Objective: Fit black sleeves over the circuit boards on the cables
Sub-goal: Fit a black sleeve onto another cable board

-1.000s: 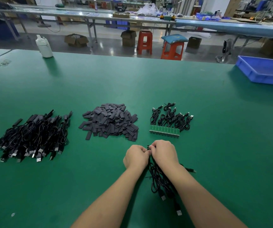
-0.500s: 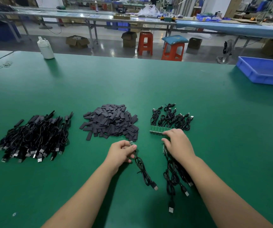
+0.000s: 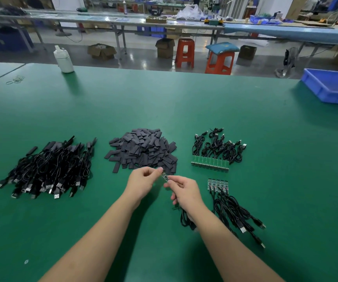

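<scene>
Small green circuit board point(image 3: 165, 177) on a thin black cable point(image 3: 184, 218) sits between both hands, raised just in front of the heap of flat matte black sleeves point(image 3: 143, 150) on the green felt-like worktop point(image 3: 164, 102). Left hand point(image 3: 142, 183) grip: thumb and forefinger pinch the board's far end, other fingers curled. Right hand point(image 3: 185, 193) grip: fingertips pinch the board's near end where the cable leaves; cable runs under the wrist and loops on the worktop. Sleeves are short rectangular flattened tube pieces, loosely piled. Right of the right hand, a small row of green boards with looped black cables point(image 3: 218, 185) lies flat, USB plugs fanned toward the near edge. Beyond it, a longer strip of joined green boards with coiled cables point(image 3: 210, 163). Far left, a big tangle of black cables already sleeved point(image 3: 48, 169), metal USB ends toward the near side. White plastic bottle point(image 3: 63, 60) at far edge, blue plastic tray point(image 3: 331, 86) at right.
</scene>
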Action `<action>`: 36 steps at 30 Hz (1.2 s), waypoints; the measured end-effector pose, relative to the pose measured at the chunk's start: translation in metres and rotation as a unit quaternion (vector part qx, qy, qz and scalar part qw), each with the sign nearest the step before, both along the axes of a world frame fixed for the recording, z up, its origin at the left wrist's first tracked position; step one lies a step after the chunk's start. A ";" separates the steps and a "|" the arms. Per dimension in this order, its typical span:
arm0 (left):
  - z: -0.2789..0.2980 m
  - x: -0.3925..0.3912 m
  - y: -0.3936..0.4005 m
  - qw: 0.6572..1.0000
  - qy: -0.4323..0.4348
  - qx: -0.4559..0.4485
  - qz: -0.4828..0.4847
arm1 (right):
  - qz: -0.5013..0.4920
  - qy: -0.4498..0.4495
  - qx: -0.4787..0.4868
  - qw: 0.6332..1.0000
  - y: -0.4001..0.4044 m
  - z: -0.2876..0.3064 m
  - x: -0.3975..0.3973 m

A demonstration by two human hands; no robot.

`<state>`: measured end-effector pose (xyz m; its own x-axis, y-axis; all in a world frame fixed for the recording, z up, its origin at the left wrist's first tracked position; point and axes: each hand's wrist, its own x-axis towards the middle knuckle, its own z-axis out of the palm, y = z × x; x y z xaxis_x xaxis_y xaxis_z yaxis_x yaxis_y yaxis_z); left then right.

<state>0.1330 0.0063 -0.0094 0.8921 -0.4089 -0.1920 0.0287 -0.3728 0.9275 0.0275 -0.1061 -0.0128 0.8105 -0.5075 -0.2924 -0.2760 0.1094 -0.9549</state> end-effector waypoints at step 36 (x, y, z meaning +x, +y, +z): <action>-0.014 0.031 0.044 0.935 -0.138 0.312 -0.097 | 0.116 0.072 -0.097 0.986 -0.033 -0.014 -0.015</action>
<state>0.1637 0.0499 -0.0237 0.8634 -0.4540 -0.2201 -0.3049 -0.8170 0.4895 0.0121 -0.1389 -0.0271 0.8686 -0.3702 -0.3293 -0.4067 -0.1531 -0.9006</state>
